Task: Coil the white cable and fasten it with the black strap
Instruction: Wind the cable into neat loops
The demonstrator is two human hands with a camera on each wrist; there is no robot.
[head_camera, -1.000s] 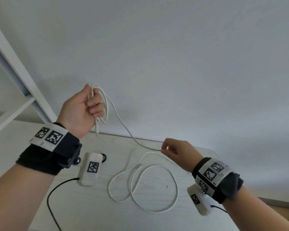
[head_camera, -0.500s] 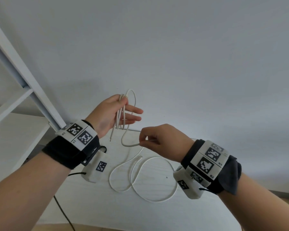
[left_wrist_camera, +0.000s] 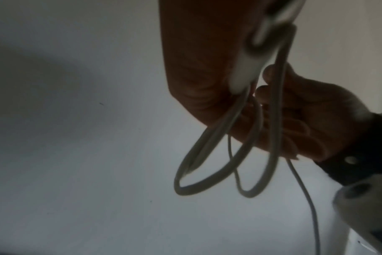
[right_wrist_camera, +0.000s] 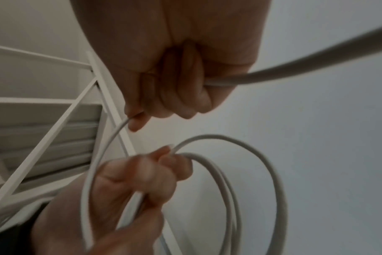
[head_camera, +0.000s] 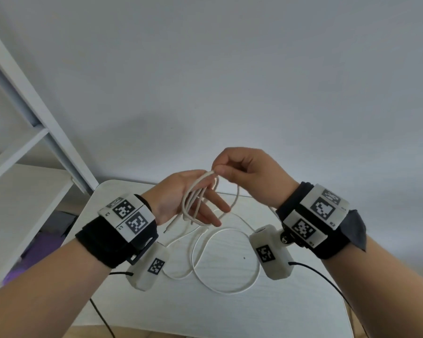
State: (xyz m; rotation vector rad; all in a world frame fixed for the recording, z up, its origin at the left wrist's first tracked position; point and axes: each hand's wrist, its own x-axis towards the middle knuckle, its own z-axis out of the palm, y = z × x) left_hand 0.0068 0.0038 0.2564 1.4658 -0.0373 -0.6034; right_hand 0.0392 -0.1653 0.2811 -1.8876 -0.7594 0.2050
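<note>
In the head view the white cable [head_camera: 189, 203] hangs in several loops across my left hand [head_camera: 211, 198], palm up, its lower fingers straight. The right wrist view shows the left hand's thumb and forefinger [right_wrist_camera: 164, 160] pinching the loops at their top. My right hand [head_camera: 216, 170] is just above, pinching a strand of cable against the loop tops. In the left wrist view the loops [left_wrist_camera: 246, 155] dangle below my left palm [left_wrist_camera: 196, 60], with the right hand [left_wrist_camera: 305, 112] behind them. The rest of the cable [head_camera: 226, 291] lies in a loose curl on the table. No black strap shows in any view.
The small white table [head_camera: 205, 315] has rounded corners and stands against a plain wall. A white shelf frame [head_camera: 34, 106] and shelf board [head_camera: 22, 196] stand to the left. Black leads [head_camera: 327, 279] trail from the wrist cameras over the table's edges.
My left hand came down and rightward with its loops and spread its fingers. My right hand rose from near the table and carried another length of cable up to the left hand.
</note>
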